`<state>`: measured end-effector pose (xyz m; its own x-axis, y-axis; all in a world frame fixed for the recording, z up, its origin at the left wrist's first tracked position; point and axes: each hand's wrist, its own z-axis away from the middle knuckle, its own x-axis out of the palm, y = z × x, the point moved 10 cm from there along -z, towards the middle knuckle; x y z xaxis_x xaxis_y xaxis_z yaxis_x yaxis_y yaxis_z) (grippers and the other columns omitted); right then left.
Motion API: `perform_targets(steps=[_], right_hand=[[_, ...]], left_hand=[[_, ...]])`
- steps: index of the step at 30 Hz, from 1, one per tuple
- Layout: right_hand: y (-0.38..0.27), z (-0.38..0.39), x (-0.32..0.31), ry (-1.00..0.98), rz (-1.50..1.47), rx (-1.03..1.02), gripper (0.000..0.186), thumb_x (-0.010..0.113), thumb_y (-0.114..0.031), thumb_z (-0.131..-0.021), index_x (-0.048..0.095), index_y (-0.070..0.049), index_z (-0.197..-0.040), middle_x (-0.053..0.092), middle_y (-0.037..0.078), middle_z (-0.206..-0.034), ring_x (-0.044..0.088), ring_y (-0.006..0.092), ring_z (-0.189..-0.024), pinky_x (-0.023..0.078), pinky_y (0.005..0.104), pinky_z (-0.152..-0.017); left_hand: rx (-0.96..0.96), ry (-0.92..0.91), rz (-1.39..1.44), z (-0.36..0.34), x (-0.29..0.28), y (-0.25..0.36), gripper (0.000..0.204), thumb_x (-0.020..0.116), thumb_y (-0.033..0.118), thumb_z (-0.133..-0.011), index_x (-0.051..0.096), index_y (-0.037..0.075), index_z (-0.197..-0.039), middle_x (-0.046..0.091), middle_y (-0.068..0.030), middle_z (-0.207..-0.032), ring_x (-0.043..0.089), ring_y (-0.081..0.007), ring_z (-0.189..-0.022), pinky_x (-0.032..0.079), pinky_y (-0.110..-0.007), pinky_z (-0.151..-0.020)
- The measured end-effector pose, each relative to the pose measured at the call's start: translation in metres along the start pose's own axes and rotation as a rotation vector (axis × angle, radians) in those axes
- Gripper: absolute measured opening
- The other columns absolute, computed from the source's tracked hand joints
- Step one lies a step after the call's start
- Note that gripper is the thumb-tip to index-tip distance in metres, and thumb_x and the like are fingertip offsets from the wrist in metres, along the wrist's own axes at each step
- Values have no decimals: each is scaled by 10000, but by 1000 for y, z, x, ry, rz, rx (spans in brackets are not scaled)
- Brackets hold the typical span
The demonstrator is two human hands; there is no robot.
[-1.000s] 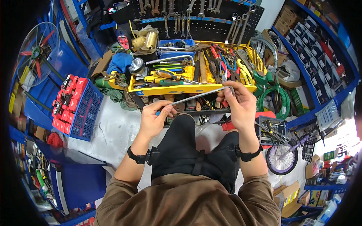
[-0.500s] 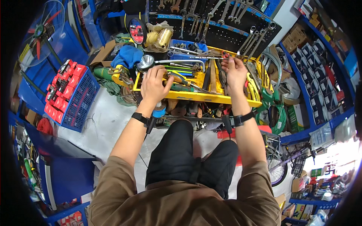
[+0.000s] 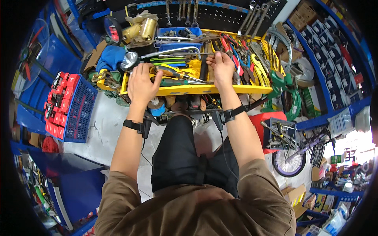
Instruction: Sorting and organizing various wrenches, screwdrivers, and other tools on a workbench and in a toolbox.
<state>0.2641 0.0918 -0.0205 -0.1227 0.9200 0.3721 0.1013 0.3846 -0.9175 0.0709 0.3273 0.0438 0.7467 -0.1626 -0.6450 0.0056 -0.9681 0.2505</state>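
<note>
1. The right hand is over the middle of the yellow tray, thumb and fingers closed in a pinch at the right end of a thin metal bar. How firm that pinch is, I cannot tell.
2. The left hand lies open over the tray's left front edge, thumb spread, beside a yellow-and-black screwdriver handle. What its fingertips touch is hidden.
3. The bar runs leftward from the right hand, just in front of a curved chrome tube; its far end is lost among other tools. It looks stiff, light and hard to break, perhaps slick if oily. Being slim, it suits a fingertip pinch, with a hold near mid-length for balance.
4. Around it lie a wooden handle, a black handle and a yellow-handled tool.
5. Farther out are a round lamp, blue cloth and hanging wrenches.
</note>
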Motion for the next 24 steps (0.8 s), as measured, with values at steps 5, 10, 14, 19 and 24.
perform_targets(steps=[5, 10, 14, 19, 24], right_hand=[[-7, 6, 3, -45, 12, 4, 277, 545, -200, -1071, 607, 68, -1101, 672, 112, -936, 676, 183, -808, 569, 305, -738], [-9, 8, -1, -48, 7, -19, 277, 553, -188, -1068, 607, 76, -1132, 677, 116, -949, 679, 179, -830, 570, 302, -748], [-11, 9, 0, -46, 30, -48, 263, 546, -162, -1066, 600, 87, -1130, 693, 121, -938, 689, 167, -812, 576, 286, -746], [-12, 9, 3, -23, 7, -67, 269, 548, -160, -1066, 580, 90, -1162, 689, 131, -945, 694, 182, -829, 580, 295, -757], [-18, -4, 5, -3, 59, -119, 255, 540, -158, -1068, 584, 81, -1143, 679, 126, -938, 697, 187, -827, 583, 302, -745]], left_hand=[[5, -10, 15, -2, 2, 5, 277, 686, 300, -922, 645, 41, -1009, 649, -121, -964, 609, -348, -944, 488, -453, -814], [10, 10, 18, -1, 1, 7, 264, 691, 290, -915, 648, 43, -997, 655, -116, -949, 611, -343, -932, 493, -446, -803], [3, 6, 12, -2, 1, 7, 257, 686, 293, -917, 650, 48, -987, 653, -108, -936, 611, -338, -926, 495, -442, -798], [-10, 11, 0, 0, 1, 2, 249, 682, 298, -917, 652, 57, -971, 645, -104, -932, 610, -335, -927, 499, -440, -793], [-15, 31, -10, -2, 1, 0, 244, 688, 297, -901, 646, 62, -952, 633, -103, -927, 605, -336, -923, 499, -443, -783]])
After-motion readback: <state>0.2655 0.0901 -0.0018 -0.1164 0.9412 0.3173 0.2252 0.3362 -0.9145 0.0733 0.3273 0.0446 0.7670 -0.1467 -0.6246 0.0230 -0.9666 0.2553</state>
